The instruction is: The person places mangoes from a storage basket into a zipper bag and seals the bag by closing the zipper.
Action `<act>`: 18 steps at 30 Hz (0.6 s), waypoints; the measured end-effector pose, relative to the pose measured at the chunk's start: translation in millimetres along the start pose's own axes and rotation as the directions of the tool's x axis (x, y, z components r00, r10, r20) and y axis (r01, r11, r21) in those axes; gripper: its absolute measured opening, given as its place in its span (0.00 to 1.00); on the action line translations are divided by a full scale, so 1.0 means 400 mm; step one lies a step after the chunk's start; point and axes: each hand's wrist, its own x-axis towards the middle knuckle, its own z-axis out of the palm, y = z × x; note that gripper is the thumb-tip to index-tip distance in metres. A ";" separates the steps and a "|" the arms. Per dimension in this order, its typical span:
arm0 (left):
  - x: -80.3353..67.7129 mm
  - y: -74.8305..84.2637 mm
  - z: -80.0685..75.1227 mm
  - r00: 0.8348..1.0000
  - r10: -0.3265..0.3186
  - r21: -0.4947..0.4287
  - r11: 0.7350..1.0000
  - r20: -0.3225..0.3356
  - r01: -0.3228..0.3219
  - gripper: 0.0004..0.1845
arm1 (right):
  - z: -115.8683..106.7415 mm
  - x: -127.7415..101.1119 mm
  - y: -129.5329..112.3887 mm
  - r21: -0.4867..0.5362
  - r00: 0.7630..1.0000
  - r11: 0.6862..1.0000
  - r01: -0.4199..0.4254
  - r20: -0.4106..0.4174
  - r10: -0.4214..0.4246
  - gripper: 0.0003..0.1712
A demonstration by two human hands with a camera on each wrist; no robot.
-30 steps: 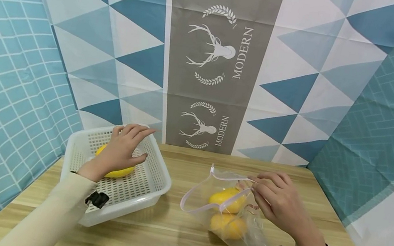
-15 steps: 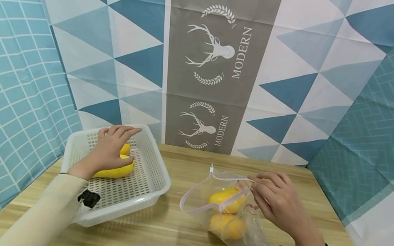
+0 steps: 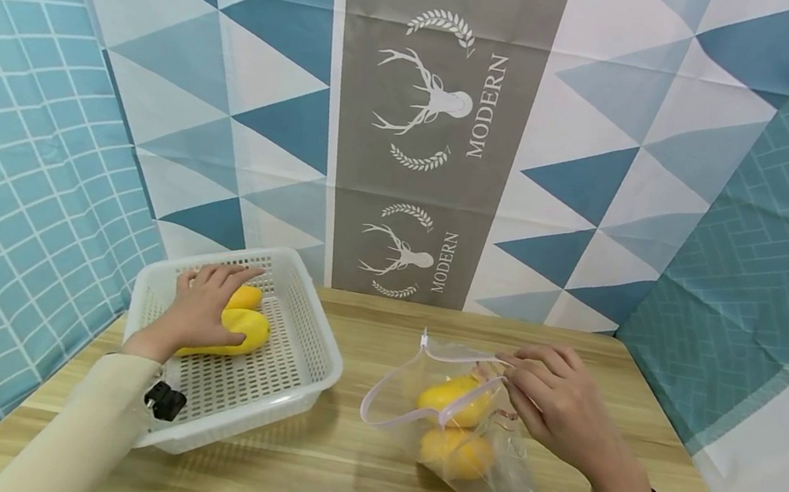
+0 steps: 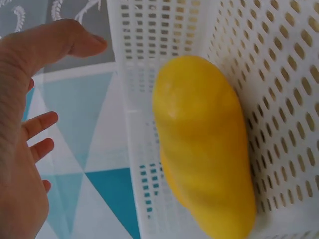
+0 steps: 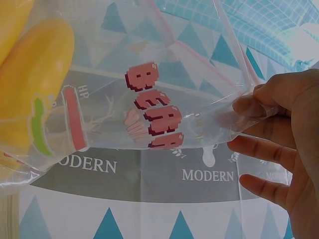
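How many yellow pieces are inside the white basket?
2 in the white basket: the nearer yellow piece and, beside it, the farther one. In the head view, the left hand partly covers both; more may be hidden.

Even light, soft shadows, faint glare

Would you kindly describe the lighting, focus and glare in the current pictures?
Head view: even light, soft shadow beside the basket; left wrist view: slightly soft detail and a pale highlight on the nearer yellow item; right wrist view: right hand shaded, washed-out patch at upper right, reflections on the clear bag.
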 end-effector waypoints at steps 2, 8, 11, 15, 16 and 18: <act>-0.005 -0.006 0.001 0.999 -0.024 0.002 1.000 0.023 0.024 0.52 | 0.000 0.000 0.000 0.001 1.000 1.000 0.000 -0.002 0.000 0.24; -0.013 -0.022 0.000 0.993 -0.091 0.025 0.996 0.074 0.089 0.53 | 0.001 0.000 0.000 0.006 1.000 1.000 -0.001 -0.007 0.001 0.24; -0.016 -0.030 0.003 0.990 -0.113 0.031 0.993 0.088 0.111 0.54 | 0.001 0.000 0.000 0.009 1.000 1.000 0.000 -0.007 0.000 0.24; -0.020 -0.042 0.011 0.985 -0.135 0.043 0.990 0.110 0.131 0.55 | 0.001 -0.001 -0.001 0.011 1.000 1.000 0.000 -0.007 0.000 0.24; -0.020 -0.046 0.013 0.983 -0.141 0.048 0.990 0.117 0.136 0.55 | 0.001 -0.001 -0.001 0.011 1.000 1.000 0.001 -0.008 -0.001 0.24; -0.022 -0.054 0.018 0.979 -0.150 0.060 0.988 0.136 0.143 0.55 | 0.001 -0.001 -0.001 0.012 1.000 1.000 0.004 -0.010 -0.004 0.24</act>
